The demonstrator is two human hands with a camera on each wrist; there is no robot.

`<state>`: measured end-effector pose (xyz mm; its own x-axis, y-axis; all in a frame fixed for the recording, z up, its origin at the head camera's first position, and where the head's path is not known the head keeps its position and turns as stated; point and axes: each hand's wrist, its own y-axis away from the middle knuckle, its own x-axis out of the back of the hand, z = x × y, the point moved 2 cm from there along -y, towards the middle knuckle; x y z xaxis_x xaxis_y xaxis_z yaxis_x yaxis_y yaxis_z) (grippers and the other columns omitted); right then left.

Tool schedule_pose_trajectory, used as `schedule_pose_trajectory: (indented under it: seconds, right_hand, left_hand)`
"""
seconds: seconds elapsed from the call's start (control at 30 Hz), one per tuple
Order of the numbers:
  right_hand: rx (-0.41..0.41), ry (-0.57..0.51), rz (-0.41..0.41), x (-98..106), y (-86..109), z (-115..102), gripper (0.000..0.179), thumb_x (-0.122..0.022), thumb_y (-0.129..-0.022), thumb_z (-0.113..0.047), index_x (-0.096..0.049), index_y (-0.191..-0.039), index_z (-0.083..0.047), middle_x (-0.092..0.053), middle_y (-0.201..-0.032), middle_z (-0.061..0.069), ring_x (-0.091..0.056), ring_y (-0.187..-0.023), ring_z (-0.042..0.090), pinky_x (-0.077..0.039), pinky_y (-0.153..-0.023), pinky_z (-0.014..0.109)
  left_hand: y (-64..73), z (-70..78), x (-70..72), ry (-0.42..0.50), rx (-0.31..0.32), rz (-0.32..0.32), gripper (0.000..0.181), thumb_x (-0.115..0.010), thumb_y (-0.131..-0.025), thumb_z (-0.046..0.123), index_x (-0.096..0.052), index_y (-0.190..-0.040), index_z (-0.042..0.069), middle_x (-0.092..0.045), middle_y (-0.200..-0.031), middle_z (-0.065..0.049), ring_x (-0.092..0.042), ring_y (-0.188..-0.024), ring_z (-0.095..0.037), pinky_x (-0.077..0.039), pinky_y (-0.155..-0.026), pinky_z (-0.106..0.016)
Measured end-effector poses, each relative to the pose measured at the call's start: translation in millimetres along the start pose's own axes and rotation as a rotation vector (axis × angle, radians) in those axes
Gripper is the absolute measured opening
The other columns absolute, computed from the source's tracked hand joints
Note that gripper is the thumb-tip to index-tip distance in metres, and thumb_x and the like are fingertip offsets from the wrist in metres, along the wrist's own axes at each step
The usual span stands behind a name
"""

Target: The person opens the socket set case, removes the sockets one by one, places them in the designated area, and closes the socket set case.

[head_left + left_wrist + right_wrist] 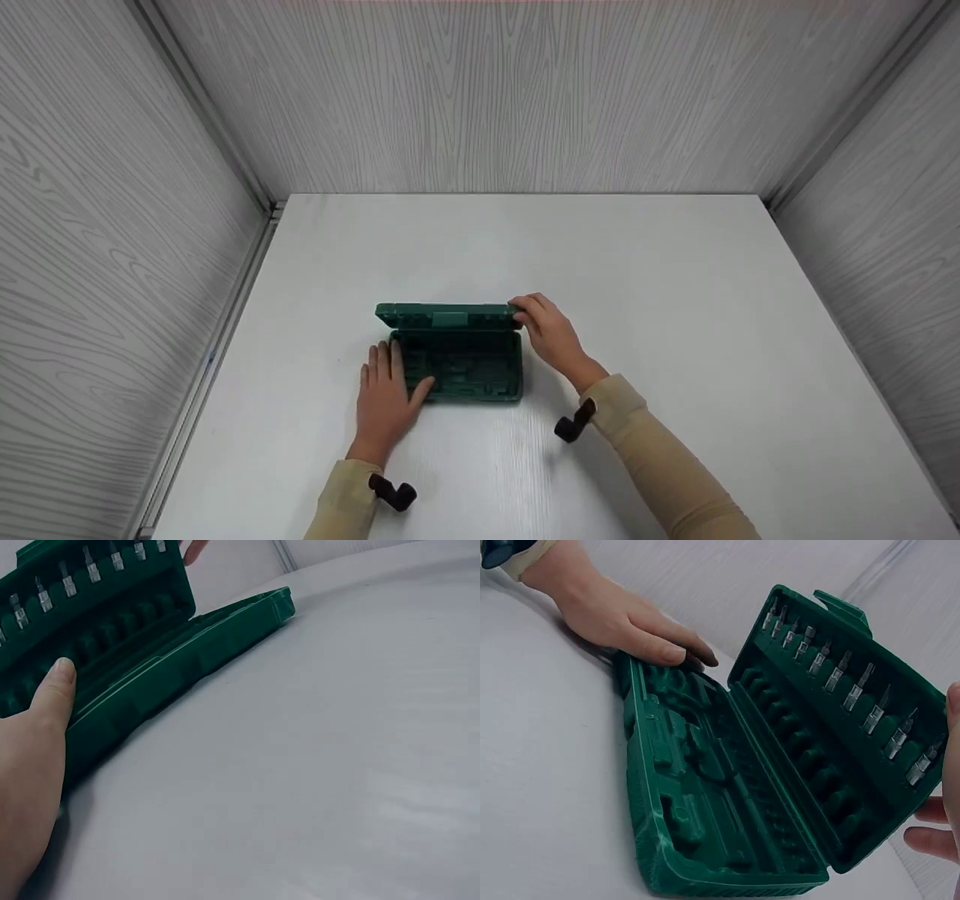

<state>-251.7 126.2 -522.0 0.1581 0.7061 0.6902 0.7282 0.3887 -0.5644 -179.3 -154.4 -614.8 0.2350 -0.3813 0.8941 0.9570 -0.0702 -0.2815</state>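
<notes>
A green plastic tool case lies on the table with its lid raised. My left hand rests on the case's left end, its fingers straight and the thumb spread over the near edge. At the other end, my right hand grips the lid's right edge between thumb and fingers. A row of several metal screwdriver bits sits in the lid, seen in the right wrist view. Moulded recesses in the base hold no tools that I can see.
The white table carries the case near its middle. Pale wood-grain panels stand behind it and on both sides. Each wrist wears a small black camera mount.
</notes>
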Motion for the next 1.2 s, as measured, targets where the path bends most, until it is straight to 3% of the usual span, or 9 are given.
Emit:
schedule_pose_trajectory:
  seconds: [0.23, 0.33, 0.57, 0.77, 1.03, 1.2]
  right_hand:
    - [-0.106, -0.080, -0.024, -2.8, -11.3, 10.7, 0.026, -0.048, -0.096, -0.021, -0.059, -0.115, -0.008, -0.057, -0.096, 0.005, -0.052, -0.082, 0.017, -0.045, -0.074, 0.035]
    - [-0.140, -0.124, -0.022, -4.4, -15.9, 15.1, 0.028, -0.048, -0.096, -0.022, -0.060, -0.118, -0.007, -0.057, -0.095, 0.007, -0.050, -0.078, 0.018, -0.044, -0.071, 0.035]
    - [-0.296, -0.281, -0.009, -8.7, -27.7, 24.6, 0.036, -0.045, -0.098, -0.028, -0.056, -0.127, -0.012, -0.059, -0.111, 0.007, -0.056, -0.089, 0.016, -0.048, -0.074, 0.033]
    - [-0.437, -0.316, -0.025, -12.5, -34.2, 35.7, 0.034, -0.046, -0.099, -0.024, -0.053, -0.132, -0.018, -0.060, -0.105, 0.006, -0.055, -0.084, 0.019, -0.047, -0.069, 0.033]
    - [-0.582, -0.286, -0.186, -20.9, -45.9, 51.4, 0.044, -0.047, -0.099, -0.023, -0.040, -0.142, -0.017, -0.055, -0.121, 0.012, -0.055, -0.087, 0.024, -0.043, -0.067, 0.035]
    - [-0.624, -0.235, -0.311, -29.8, -51.5, 54.8, 0.058, -0.049, -0.098, -0.028, -0.025, -0.148, -0.011, -0.045, -0.135, 0.017, -0.055, -0.102, 0.029, -0.046, -0.081, 0.040]
  left_hand:
    - [2.9, 0.8, -0.6, -0.037, 0.002, -0.009, 0.087, -0.037, -0.090, 0.064, -0.019, -0.148, 0.002, -0.016, -0.151, -0.021, -0.013, -0.138, -0.038, -0.016, -0.108, -0.052]
    - [3.7, -0.1, -1.5, -0.052, 0.037, -0.023, 0.091, -0.036, -0.088, 0.068, -0.019, -0.148, 0.002, -0.016, -0.151, -0.021, -0.013, -0.138, -0.038, -0.015, -0.108, -0.053]
    - [5.8, -1.0, -4.6, -0.039, 0.125, -0.048, 0.098, -0.034, -0.085, 0.073, -0.017, -0.147, 0.000, -0.019, -0.149, -0.025, -0.011, -0.138, -0.039, -0.010, -0.108, -0.053]
    - [7.6, 0.9, -4.5, -0.044, 0.151, -0.068, 0.098, -0.031, -0.085, 0.074, -0.014, -0.148, 0.001, -0.021, -0.147, -0.027, -0.012, -0.137, -0.040, -0.009, -0.108, -0.053]
    - [10.4, 2.5, -5.0, -0.069, 0.147, -0.015, 0.097, -0.033, -0.084, 0.074, -0.019, -0.147, 0.001, -0.028, -0.144, -0.029, -0.019, -0.135, -0.042, -0.015, -0.107, -0.055]
    - [10.9, 2.1, -4.6, -0.074, 0.144, 0.006, 0.098, -0.035, -0.083, 0.074, -0.021, -0.147, 0.000, -0.029, -0.143, -0.029, -0.020, -0.134, -0.043, -0.016, -0.106, -0.057]
